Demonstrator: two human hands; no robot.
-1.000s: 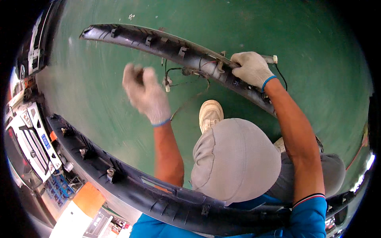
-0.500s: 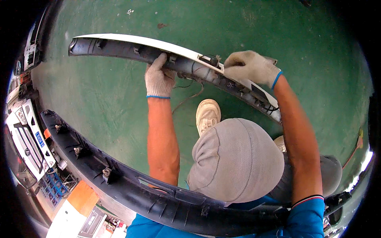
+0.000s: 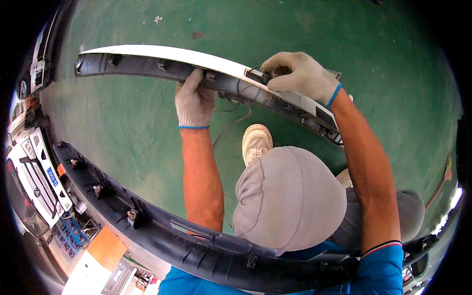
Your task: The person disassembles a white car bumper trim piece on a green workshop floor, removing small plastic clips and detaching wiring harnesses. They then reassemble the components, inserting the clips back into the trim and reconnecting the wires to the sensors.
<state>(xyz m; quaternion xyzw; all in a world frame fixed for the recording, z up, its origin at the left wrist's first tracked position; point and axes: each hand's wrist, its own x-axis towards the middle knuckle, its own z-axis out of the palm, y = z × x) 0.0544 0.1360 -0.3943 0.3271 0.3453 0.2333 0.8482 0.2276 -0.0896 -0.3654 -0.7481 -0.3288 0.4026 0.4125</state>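
My left hand (image 3: 194, 103), in a white knitted glove, holds the long curved trim piece (image 3: 135, 50) from below, thumb against its dark inner side. The piece has a white face, clips and dangling wires (image 3: 238, 113). My right hand (image 3: 307, 78), gloved too, has thumb and forefinger curled around a small black fitting (image 3: 265, 77) at an opening in the white face; the fitting is partly hidden by the fingers.
A dark curved panel with metal fittings (image 3: 162, 236) crosses the lower view. My grey-trousered knee (image 3: 290, 196) and pale shoe (image 3: 255, 140) are below the trim, over green floor (image 3: 123, 123). A white vehicle (image 3: 34, 182) and blue rack (image 3: 69, 236) stand at left.
My left hand moved from beside the trim onto its underside. The trim turned to show its white face and shifted left. My right hand moved left and up onto the black fitting.
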